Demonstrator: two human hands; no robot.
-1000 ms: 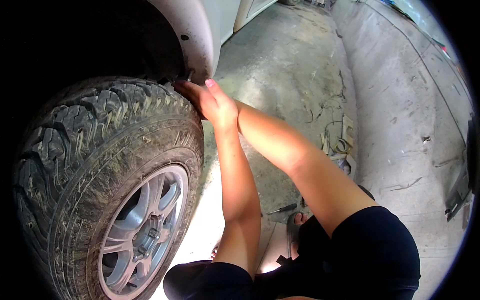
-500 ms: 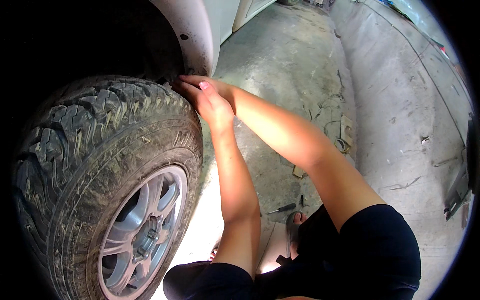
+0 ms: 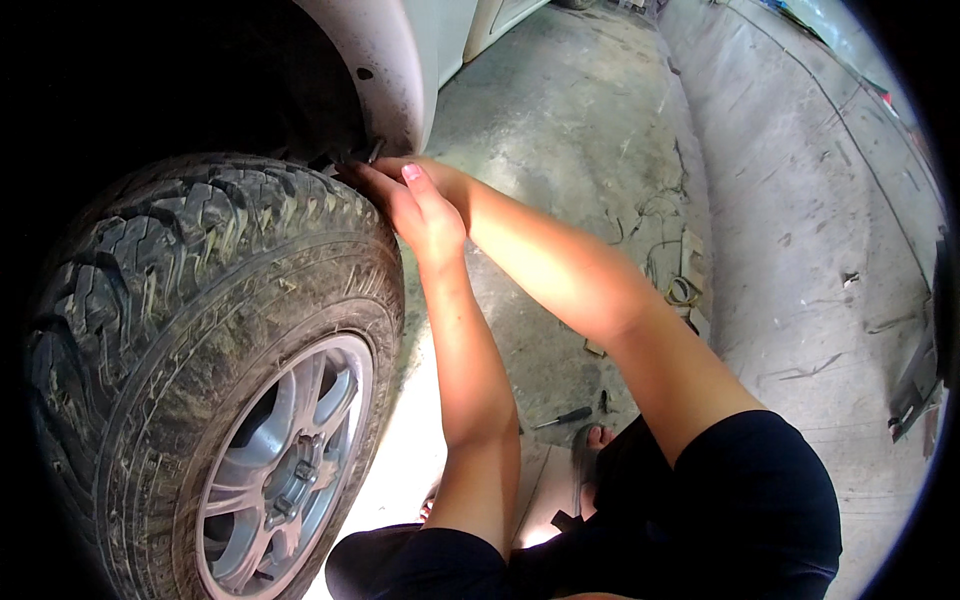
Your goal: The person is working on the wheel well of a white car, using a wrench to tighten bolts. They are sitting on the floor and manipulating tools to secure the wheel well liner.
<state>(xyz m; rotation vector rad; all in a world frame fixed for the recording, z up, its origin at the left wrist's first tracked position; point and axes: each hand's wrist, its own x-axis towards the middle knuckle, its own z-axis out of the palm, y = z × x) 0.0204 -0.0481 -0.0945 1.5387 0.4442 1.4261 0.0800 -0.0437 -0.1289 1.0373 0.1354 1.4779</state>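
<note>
A muddy, deep-treaded tyre (image 3: 230, 265) on a silver spoked wheel (image 3: 290, 480) fills the left side. My left hand (image 3: 418, 212) reaches over the tyre's far edge, thumb raised and apart, fingers stretched toward the dark gap below the white fender (image 3: 400, 60); their tips fade into shadow. Just behind it, my right hand (image 3: 432, 172) is bent inward at the same gap, its fingers mostly covered by the left hand. A thin metal piece (image 3: 376, 150) sticks up at the right hand's fingertips; whether it is held or fixed to the car cannot be made out.
The wheel arch (image 3: 180, 80) above the tyre is black with shadow. On the concrete floor lie a screwdriver (image 3: 563, 418) near my foot, a roll of tape (image 3: 680, 290) and loose wires (image 3: 652, 235). A grey sheet (image 3: 800, 220) slopes along the right.
The thin metal piece now shows upright by my right fingertips, where the fingers reached before. My right hand has shifted slightly; my left stays nearly in place.
</note>
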